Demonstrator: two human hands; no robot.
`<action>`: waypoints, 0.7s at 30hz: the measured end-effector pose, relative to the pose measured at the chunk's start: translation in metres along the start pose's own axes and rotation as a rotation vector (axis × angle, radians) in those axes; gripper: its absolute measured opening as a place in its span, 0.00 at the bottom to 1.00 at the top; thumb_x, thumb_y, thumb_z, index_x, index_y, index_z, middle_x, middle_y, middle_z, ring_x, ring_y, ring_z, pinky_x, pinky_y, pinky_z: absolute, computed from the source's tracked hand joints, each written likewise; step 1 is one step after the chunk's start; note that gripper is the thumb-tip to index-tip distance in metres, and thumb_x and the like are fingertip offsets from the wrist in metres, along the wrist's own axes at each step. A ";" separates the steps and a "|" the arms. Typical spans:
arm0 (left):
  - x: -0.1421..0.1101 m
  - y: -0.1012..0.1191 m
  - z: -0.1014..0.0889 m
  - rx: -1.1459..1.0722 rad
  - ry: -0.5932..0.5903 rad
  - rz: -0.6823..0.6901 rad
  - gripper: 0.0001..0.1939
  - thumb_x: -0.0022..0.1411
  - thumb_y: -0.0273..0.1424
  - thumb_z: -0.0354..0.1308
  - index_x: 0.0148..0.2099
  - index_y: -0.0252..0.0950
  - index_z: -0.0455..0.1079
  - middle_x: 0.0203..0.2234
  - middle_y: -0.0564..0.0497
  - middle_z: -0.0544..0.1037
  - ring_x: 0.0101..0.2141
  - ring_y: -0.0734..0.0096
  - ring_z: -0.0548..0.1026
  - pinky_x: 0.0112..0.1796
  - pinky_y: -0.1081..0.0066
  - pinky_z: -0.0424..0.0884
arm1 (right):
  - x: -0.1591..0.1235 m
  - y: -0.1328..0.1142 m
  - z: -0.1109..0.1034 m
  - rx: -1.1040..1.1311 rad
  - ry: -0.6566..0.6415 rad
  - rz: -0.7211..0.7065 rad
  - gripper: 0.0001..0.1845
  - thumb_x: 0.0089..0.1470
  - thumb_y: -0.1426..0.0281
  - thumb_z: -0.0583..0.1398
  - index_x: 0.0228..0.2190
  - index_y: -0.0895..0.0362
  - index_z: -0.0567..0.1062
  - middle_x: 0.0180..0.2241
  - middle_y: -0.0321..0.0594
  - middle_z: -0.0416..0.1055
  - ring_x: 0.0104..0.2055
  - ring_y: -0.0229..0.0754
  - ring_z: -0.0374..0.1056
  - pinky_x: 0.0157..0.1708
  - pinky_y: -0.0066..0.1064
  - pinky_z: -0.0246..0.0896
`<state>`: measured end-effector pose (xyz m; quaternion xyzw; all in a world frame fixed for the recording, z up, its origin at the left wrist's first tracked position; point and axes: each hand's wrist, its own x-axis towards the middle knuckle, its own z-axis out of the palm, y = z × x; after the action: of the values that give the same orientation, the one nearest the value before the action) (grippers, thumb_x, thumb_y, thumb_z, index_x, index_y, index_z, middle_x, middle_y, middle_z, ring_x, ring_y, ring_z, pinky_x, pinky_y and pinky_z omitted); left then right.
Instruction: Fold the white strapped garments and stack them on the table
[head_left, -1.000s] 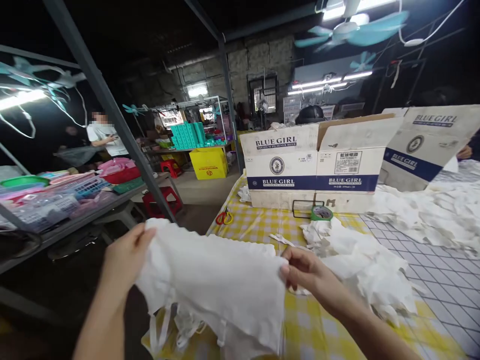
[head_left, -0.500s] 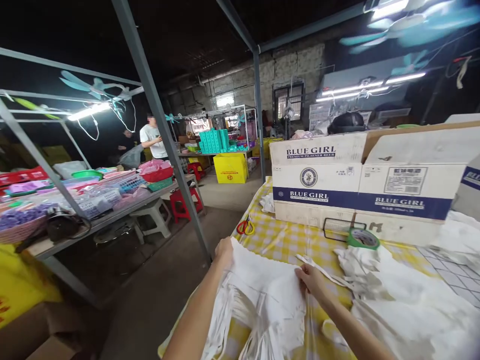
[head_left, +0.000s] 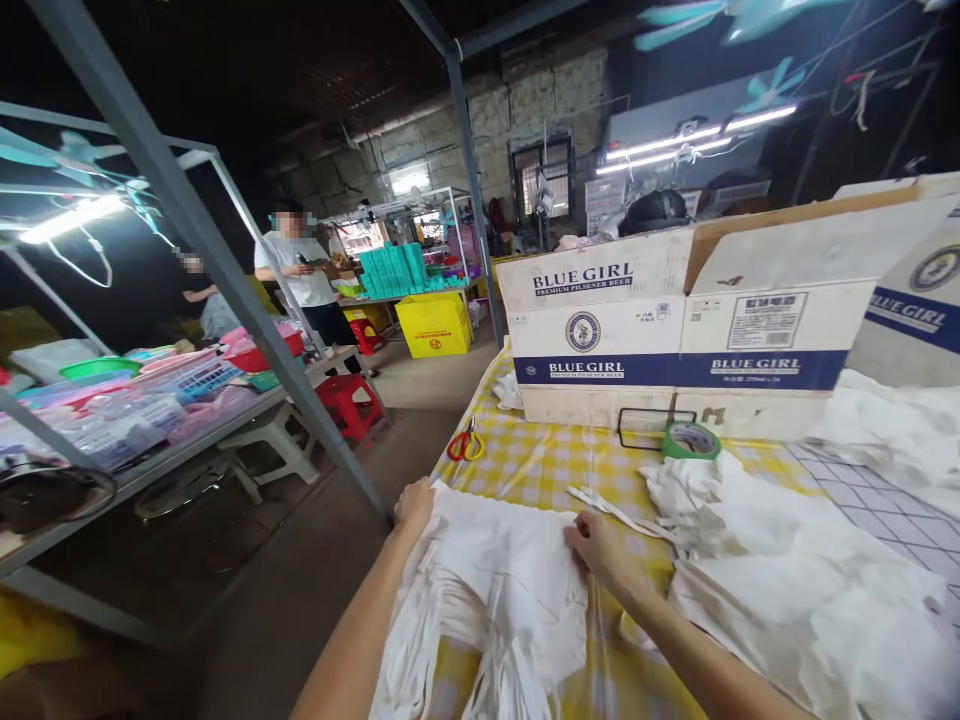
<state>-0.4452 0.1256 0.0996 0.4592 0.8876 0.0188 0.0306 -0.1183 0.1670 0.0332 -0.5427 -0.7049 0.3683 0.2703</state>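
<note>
A white piece of cloth point(head_left: 502, 545) with long strips or straps hanging from it is spread between my two hands over the table. My left hand point(head_left: 414, 508) is closed on its upper left corner, at the table's left edge. The upper right corner is pinched by my right hand point(head_left: 594, 543); its fingertips are partly hidden. Beyond my right hand a narrow white strip point(head_left: 619, 512) lies on the checked yellow tablecloth point(head_left: 525, 460). More white cloth point(head_left: 795, 570) is heaped to the right.
Scissors point(head_left: 466, 443) with red and yellow handles lie near the table's left edge. A green tape roll point(head_left: 691, 440) and a black wire frame point(head_left: 645, 428) sit before a large beer carton point(head_left: 600, 340). A metal post point(head_left: 225, 270) stands at left. A person point(head_left: 300, 265) stands farther back.
The view has turned and shifted, so the carton and scissors appear further left and slightly higher. Both hands keep hold of the cloth, which looks much the same.
</note>
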 end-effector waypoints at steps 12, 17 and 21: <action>-0.002 -0.006 0.010 0.060 0.055 0.010 0.14 0.64 0.35 0.43 0.43 0.36 0.67 0.34 0.42 0.76 0.37 0.58 0.75 0.33 0.66 0.67 | 0.008 0.003 -0.002 -0.069 0.021 0.004 0.06 0.46 0.70 0.54 0.20 0.57 0.65 0.18 0.34 0.66 0.21 0.36 0.60 0.22 0.25 0.46; -0.013 -0.004 0.011 0.059 0.093 0.016 0.17 0.65 0.38 0.41 0.46 0.35 0.65 0.33 0.42 0.75 0.35 0.59 0.74 0.35 0.65 0.66 | 0.010 0.000 -0.005 -0.117 0.042 -0.002 0.06 0.47 0.71 0.53 0.21 0.57 0.67 0.20 0.37 0.68 0.24 0.39 0.63 0.25 0.27 0.51; -0.020 0.001 0.005 0.056 0.179 0.054 0.22 0.64 0.38 0.42 0.57 0.35 0.57 0.47 0.38 0.69 0.47 0.57 0.68 0.44 0.62 0.62 | -0.004 -0.012 -0.010 -0.157 0.121 -0.083 0.12 0.50 0.74 0.51 0.36 0.59 0.71 0.35 0.46 0.72 0.38 0.46 0.68 0.37 0.33 0.59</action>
<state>-0.4322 0.1101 0.0950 0.4800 0.8743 0.0355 -0.0621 -0.1165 0.1634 0.0489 -0.5537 -0.7359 0.2667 0.2841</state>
